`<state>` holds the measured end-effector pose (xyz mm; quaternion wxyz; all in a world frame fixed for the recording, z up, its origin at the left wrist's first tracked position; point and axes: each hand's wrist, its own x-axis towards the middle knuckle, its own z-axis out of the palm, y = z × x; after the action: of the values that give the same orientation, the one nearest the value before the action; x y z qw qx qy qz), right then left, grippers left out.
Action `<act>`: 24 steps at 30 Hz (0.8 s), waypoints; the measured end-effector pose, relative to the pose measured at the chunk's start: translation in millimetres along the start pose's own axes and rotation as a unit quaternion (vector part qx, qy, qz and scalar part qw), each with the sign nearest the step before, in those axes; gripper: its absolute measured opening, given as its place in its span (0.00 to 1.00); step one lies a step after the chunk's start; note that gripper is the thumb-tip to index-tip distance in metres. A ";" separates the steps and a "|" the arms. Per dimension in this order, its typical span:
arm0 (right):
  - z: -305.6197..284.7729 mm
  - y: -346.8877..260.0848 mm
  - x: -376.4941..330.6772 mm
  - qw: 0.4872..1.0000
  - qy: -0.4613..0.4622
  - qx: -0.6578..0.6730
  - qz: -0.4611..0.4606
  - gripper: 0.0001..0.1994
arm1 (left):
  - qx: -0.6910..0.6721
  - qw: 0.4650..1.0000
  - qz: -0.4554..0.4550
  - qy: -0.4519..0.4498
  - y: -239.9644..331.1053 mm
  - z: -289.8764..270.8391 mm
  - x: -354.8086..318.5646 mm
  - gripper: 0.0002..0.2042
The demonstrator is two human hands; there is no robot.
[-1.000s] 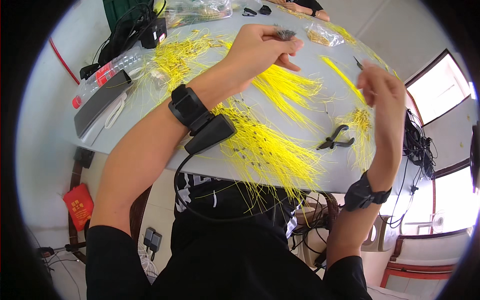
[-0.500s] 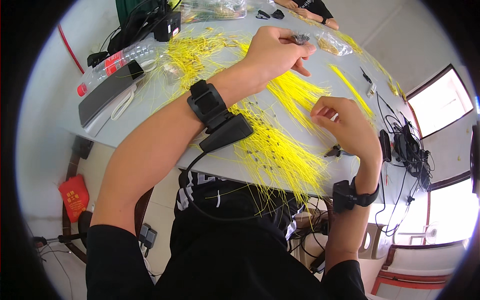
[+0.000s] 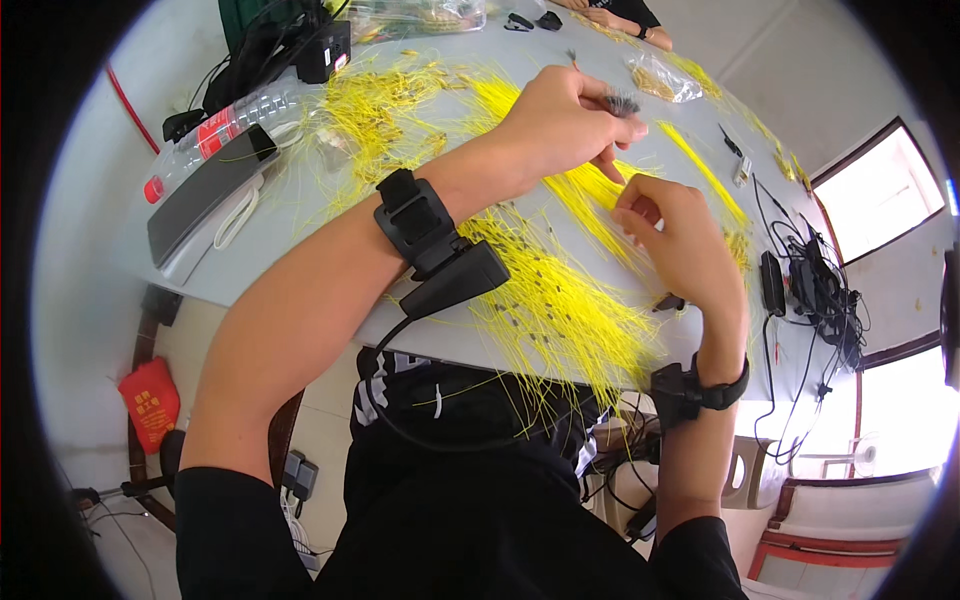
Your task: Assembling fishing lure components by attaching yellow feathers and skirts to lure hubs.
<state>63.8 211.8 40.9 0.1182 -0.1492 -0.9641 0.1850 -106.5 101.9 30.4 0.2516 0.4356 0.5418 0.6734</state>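
Observation:
My left hand (image 3: 562,122) is closed around a bundle of thin yellow wires whose dark grey tips (image 3: 622,105) stick out above the fingers. Close by on its right, my right hand (image 3: 684,236) has thumb and fingers pinched together; what sits between them, if anything, is too small to make out. Long straight yellow wires (image 3: 590,212) lie on the table below the two hands. Nearer to me, a spread pile of yellow wires with small dark grey ends (image 3: 560,300) hangs over the table's front edge.
Tangled yellow wires with brownish ends (image 3: 385,110) cover the table's left part, near a plastic bottle (image 3: 225,130) and a grey box-like device (image 3: 210,200). Black cables (image 3: 825,300) bunch at right. Another person's arms (image 3: 625,25) rest at the far edge, near a clear bag (image 3: 662,80).
My left hand has moved slightly right and toward me with the bundle. My right hand has shifted a little left and up, so the hands are closer together.

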 end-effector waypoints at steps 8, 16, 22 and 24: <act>-27.4 -3.5 -10.4 0.999 0.040 0.016 0.017 0.08 | 0.149 0.971 -0.030 -0.183 0.8 -3.6 -3.9 0.13; -39.1 -1.4 -14.4 0.994 0.087 0.058 0.015 0.08 | 0.127 0.971 -0.039 -0.197 3.7 -2.3 -7.6 0.13; -48.3 7.3 -14.1 0.986 0.134 0.100 0.018 0.08 | 0.110 0.974 -0.046 -0.192 2.2 -2.6 -7.5 0.14; -48.8 10.2 -12.4 0.982 0.146 0.116 0.020 0.08 | 0.098 0.975 -0.046 -0.192 5.4 -0.8 -7.9 0.14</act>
<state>91.6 232.5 78.9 0.2706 -0.1788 -0.9054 0.2739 -102.6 93.6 33.1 0.3380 0.5539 0.5660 0.5086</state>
